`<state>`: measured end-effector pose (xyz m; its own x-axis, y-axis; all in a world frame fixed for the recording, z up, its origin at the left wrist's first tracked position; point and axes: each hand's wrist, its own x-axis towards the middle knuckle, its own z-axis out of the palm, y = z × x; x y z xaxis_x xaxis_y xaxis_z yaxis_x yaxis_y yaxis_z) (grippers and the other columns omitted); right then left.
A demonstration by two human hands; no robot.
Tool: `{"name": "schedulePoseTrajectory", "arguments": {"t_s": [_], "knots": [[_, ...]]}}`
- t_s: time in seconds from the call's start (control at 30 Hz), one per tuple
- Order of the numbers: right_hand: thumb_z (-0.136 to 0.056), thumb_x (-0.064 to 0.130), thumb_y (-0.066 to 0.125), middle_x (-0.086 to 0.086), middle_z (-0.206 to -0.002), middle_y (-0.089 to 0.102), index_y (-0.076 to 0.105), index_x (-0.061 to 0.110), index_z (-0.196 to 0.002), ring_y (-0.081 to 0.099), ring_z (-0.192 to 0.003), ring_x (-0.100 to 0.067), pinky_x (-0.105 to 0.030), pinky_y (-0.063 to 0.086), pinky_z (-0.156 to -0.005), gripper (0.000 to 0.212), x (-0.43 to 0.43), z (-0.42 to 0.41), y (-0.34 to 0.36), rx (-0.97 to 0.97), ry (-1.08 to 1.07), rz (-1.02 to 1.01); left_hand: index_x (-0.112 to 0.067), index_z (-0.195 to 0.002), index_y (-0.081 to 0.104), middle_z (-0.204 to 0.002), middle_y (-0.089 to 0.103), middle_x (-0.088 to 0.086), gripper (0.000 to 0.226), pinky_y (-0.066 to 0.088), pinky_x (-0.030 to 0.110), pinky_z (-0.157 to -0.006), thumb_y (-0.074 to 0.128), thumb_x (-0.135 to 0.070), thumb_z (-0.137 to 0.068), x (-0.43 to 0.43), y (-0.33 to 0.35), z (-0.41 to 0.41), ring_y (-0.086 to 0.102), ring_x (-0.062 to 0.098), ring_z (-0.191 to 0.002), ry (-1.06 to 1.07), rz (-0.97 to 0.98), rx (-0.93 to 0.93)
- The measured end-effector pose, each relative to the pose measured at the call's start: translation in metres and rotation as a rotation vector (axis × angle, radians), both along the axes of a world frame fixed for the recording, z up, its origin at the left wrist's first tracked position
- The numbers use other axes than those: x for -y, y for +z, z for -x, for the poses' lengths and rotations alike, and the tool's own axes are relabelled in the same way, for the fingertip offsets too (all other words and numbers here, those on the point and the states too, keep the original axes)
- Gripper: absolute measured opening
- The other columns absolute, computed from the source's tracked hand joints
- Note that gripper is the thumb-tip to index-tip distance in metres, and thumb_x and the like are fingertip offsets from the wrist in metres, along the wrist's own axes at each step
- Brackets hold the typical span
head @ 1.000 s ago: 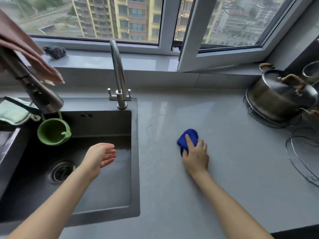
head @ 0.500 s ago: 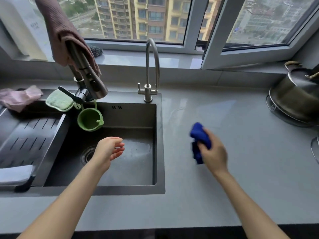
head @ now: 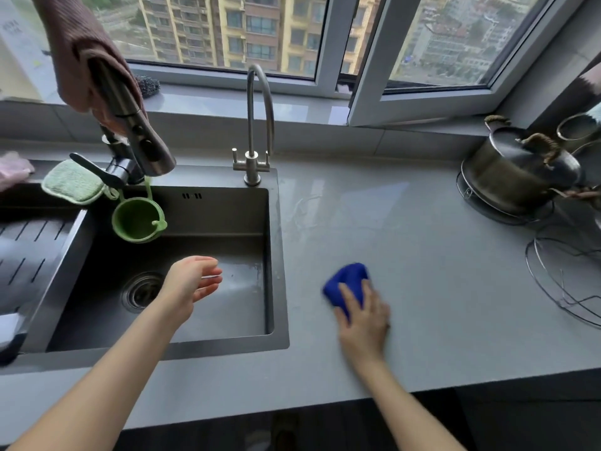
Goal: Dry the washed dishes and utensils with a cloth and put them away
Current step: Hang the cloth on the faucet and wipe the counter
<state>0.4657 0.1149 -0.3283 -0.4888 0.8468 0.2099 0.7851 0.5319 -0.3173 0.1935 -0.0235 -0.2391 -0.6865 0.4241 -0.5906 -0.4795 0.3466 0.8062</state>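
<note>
My right hand (head: 364,320) lies on a bunched blue cloth (head: 349,278) and presses it onto the grey counter (head: 422,320), just right of the sink; the hand is motion-blurred. My left hand (head: 190,284) hovers over the dark sink basin (head: 278,255) with loosely curled fingers and holds nothing. No dishes or utensils lie in the basin.
A lidded steel pot (head: 517,170) sits on a wire stand at the back right, with a wire rack (head: 566,281) in front of it. A green cup (head: 136,219) hangs under the pull-out faucet (head: 140,141), which has a brown cloth (head: 78,53) draped over it. A slim tap (head: 257,125) stands behind the sink.
My right hand lifted the blue cloth off the counter, then set it back down nearer the front edge. The view shifted left. My left hand stayed over the sink.
</note>
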Motion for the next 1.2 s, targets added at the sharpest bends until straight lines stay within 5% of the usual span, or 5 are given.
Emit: {"name": "schedulePoseTrajectory", "arguments": {"t_s": [0.17, 0.27, 0.5, 0.8, 1.2], "knots": [[-0.061, 0.008, 0.075, -0.021, -0.129, 0.057, 0.064, 0.027, -0.112, 0.057, -0.109, -0.048, -0.056, 0.041, -0.099, 0.055, 0.075, 0.118, 0.01, -0.018, 0.406, 0.119, -0.009, -0.091, 0.06, -0.084, 0.062, 0.011, 0.006, 0.049, 0.026, -0.062, 0.054, -0.009, -0.091, 0.011, 0.009, 0.007, 0.061, 0.02, -0.075, 0.03, 0.009, -0.036], [-0.061, -0.014, 0.062, -0.025, -0.137, 0.047, 0.063, 0.015, -0.118, 0.051, -0.115, -0.046, -0.051, 0.049, -0.092, 0.063, 0.102, 0.132, 0.023, -0.064, 0.626, 0.284, -0.01, -0.087, 0.06, -0.082, 0.061, 0.01, 0.007, 0.048, 0.026, -0.062, 0.054, -0.008, -0.091, 0.011, 0.014, 0.011, 0.06, 0.021, -0.074, 0.032, -0.005, -0.067], [-0.088, 0.015, 0.051, -0.01, -0.135, 0.049, 0.061, 0.022, -0.122, 0.055, -0.117, -0.027, -0.023, 0.041, -0.091, 0.036, -0.009, 0.051, 0.058, -0.612, 0.013, 0.149, -0.007, -0.095, 0.061, -0.083, 0.062, 0.012, 0.007, 0.049, 0.027, -0.062, 0.055, -0.008, -0.09, -0.02, 0.017, 0.025, 0.062, 0.022, -0.074, -0.006, -0.019, -0.065], [-0.091, 0.061, 0.035, -0.008, -0.158, 0.017, 0.028, 0.035, -0.148, 0.019, -0.14, -0.034, -0.055, 0.01, -0.113, 0.063, -0.179, -0.086, 0.011, 0.163, -0.606, 0.153, -0.007, -0.101, 0.061, -0.089, 0.065, 0.013, 0.012, 0.052, 0.029, -0.065, 0.054, -0.009, -0.092, -0.098, -0.005, 0.033, 0.063, 0.023, -0.08, -0.047, 0.031, -0.061], [-0.076, 0.013, 0.058, -0.022, -0.133, 0.054, 0.062, 0.026, -0.12, 0.054, -0.109, -0.048, -0.056, 0.042, -0.097, 0.046, -0.105, 0.161, -0.008, -0.055, 0.227, -0.093, -0.007, -0.111, 0.059, -0.099, 0.063, 0.014, 0.024, 0.052, 0.035, -0.079, 0.052, 0.002, -0.09, -0.141, -0.023, 0.067, 0.061, 0.025, -0.094, 0.118, 0.131, -0.126]]}}
